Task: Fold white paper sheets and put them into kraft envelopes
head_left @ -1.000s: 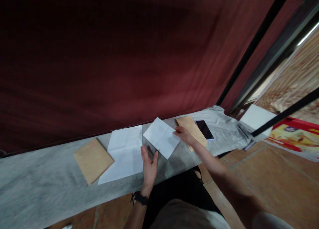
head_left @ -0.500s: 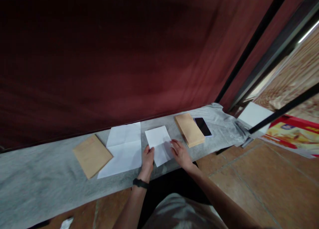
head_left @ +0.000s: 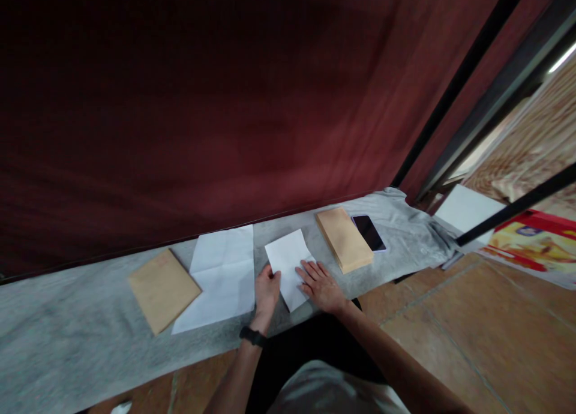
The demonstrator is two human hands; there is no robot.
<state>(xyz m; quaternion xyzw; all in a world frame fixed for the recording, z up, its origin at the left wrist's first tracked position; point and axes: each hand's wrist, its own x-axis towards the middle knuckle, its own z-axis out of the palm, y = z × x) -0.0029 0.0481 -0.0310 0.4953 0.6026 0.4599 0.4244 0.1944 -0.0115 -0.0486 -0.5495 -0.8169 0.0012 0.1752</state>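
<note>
A folded white sheet of paper [head_left: 287, 255] lies on the grey cloth in front of me. My left hand [head_left: 268, 288] pinches its left edge between thumb and fingers, a dark band round the wrist. Flat on the paper's lower right part rests my right hand [head_left: 321, 285], fingers spread. To the left are a larger creased white sheet [head_left: 222, 276] and a brown envelope [head_left: 164, 291] overlapping its left side. Just right of my right hand sits a stack of brown envelopes [head_left: 344, 239].
A phone [head_left: 369, 233] with a dark screen lies beyond the envelope stack. The narrow bench [head_left: 67, 318] under the grey cloth runs along a dark red panel [head_left: 225, 132]. Black poles, a white box [head_left: 468, 209] and a red printed carton [head_left: 535, 243] are at the right.
My right hand has gone from lifted, bent fingers at the paper's right edge to lying flat on it. The paper now looks narrower at its lower part. My left hand keeps its hold.
</note>
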